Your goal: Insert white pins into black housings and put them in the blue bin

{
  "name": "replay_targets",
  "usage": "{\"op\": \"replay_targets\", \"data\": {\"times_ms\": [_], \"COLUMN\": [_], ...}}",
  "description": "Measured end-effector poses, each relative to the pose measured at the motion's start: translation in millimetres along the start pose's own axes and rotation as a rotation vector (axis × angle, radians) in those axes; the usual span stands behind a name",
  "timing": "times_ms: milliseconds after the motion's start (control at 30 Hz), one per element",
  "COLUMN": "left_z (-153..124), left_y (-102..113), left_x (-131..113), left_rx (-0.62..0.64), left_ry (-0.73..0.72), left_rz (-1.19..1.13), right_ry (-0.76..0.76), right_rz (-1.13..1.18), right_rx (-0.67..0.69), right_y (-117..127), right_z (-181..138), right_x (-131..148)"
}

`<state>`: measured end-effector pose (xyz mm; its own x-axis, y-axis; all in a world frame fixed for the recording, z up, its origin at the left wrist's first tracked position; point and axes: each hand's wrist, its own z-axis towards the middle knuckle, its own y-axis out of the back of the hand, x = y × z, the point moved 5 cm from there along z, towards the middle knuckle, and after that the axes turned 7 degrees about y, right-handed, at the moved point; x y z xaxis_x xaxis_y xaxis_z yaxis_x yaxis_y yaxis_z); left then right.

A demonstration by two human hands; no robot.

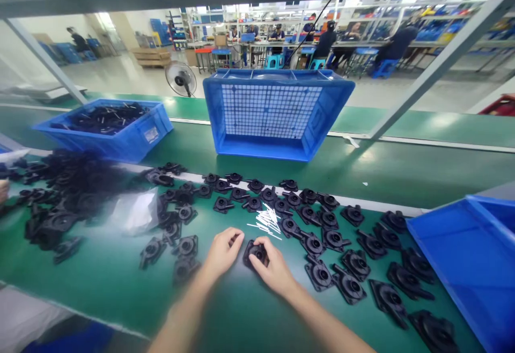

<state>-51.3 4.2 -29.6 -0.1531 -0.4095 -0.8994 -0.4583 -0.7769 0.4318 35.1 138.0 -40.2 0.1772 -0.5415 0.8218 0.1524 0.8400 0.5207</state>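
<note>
Three blue bins ring the white pins (266, 220): a tall crate (277, 114) behind them, a shallow bin (110, 125) of dark parts far left, another bin (470, 262) at right. Dozens of black housings (322, 235) lie scattered around the pins, crowding both sides. Just below the pins, the right hand (273, 270) pinches one black housing (256, 252); the left hand (222, 252) curls beside it, fingers pressed together.
</note>
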Motion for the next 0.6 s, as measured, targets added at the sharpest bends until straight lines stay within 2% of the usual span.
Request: {"op": "replay_targets", "data": {"times_ms": [100,133,200,300,400,533,600], "left_z": [0.7,0.9,1.2,1.1,0.9,0.8,1.0], "left_y": [4.8,6.6,9.0,8.8,7.8,8.7,8.8], "left_x": [-0.5,-0.6,-0.2,1.1,1.9,2.1,2.2], "left_rx": [-0.037,-0.053,-0.073,-0.072,-0.076,-0.103,-0.105], "left_ry": [-0.006,-0.008,-0.012,-0.021,-0.034,-0.049,-0.053], "left_rz": [-0.003,0.003,0.018,0.035,0.023,0.037,0.052], "right_ry": [0.136,0.178,0.208,0.128,0.097,0.207,0.24], "right_rz": [-0.087,-0.139,-0.272,-0.418,-0.393,-0.272,-0.287], "right_rx": [-0.129,-0.135,-0.059,0.138,0.161,0.039,0.033], "right_y": [13.2,15.1,11.7,-0.9,-3.2,2.1,-0.7], "right_z": [-3.9,-4.1,-1.6,4.0,5.0,-0.8,-3.5], "right_x": [12.2,16.1,20.0,16.5,15.1,18.9,18.1]}}
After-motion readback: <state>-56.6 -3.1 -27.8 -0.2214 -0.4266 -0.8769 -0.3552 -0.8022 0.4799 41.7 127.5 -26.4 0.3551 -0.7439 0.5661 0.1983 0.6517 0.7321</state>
